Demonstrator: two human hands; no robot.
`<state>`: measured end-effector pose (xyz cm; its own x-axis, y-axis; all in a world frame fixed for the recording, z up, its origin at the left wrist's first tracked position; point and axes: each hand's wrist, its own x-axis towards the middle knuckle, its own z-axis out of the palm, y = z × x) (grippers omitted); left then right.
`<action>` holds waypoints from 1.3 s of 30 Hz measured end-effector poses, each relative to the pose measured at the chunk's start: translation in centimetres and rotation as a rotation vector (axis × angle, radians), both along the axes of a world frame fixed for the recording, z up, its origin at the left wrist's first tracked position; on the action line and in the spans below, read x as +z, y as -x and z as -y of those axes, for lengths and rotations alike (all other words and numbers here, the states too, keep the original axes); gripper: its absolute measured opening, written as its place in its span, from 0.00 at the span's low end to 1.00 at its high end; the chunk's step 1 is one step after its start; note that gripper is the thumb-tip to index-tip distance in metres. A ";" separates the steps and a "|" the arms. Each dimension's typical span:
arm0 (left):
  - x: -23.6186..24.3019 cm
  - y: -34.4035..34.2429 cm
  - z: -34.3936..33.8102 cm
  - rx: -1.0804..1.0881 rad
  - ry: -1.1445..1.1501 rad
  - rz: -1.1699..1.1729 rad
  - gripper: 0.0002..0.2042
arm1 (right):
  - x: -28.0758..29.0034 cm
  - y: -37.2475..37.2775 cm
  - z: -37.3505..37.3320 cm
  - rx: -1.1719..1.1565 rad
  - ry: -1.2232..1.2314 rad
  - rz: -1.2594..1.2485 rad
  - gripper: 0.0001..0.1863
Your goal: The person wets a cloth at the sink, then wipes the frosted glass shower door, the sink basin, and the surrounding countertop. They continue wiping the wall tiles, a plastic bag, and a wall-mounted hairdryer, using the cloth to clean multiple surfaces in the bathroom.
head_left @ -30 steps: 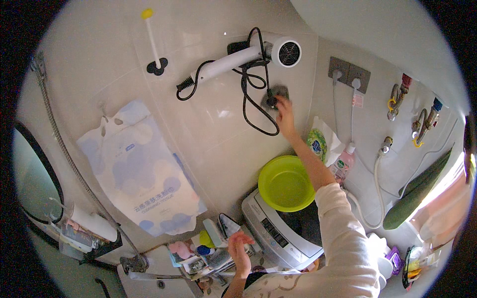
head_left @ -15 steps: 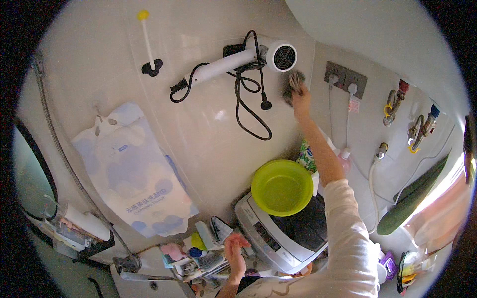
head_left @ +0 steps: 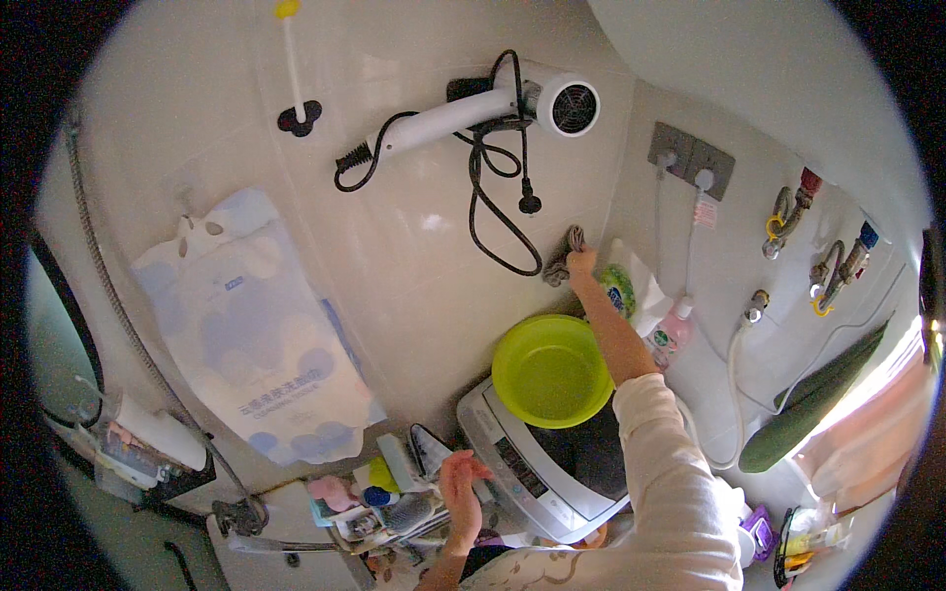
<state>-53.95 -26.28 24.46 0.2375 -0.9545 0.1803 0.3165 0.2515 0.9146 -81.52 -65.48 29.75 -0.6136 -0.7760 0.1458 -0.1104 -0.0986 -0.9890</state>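
Reaching out to the tiled wall (head_left: 394, 246), my right hand (head_left: 581, 264) is closed on a crumpled grey-brown cloth (head_left: 558, 268) that lies against the tiles. Above it hangs a white hair dryer (head_left: 443, 123) with a looped black cord. Below the cloth, a lime-green basin (head_left: 552, 374) sits on top of the washing machine (head_left: 517, 463). My left hand (head_left: 461, 491) is low in front of me, fingers stretched out and holding nothing, near the machine's front left corner and a cluster of toiletries (head_left: 379, 497).
A white and blue tissue bag (head_left: 261, 345) hangs on the wall at left. Right of my arm stand a green-labelled bottle (head_left: 618, 286) and a pink bottle (head_left: 673, 330). Sockets (head_left: 690, 158) with plugs and several pipe valves (head_left: 838, 271) line the right wall. A shower hose (head_left: 128, 305) runs down at left.
My right hand has moved down the wall with the cloth, from beside the hair dryer to just above the basin. The left hand is nearly where it was.
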 end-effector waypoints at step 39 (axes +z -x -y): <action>6.6 1.3 8.6 -0.184 0.122 0.048 0.09 | 11.8 11.0 12.0 -0.297 0.438 -0.540 0.25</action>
<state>-55.25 -34.87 31.09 0.0499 -0.9514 0.3040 0.3241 0.3033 0.8961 -92.51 -77.43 41.56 -0.5442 -0.3911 0.7422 -0.6515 -0.3603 -0.6676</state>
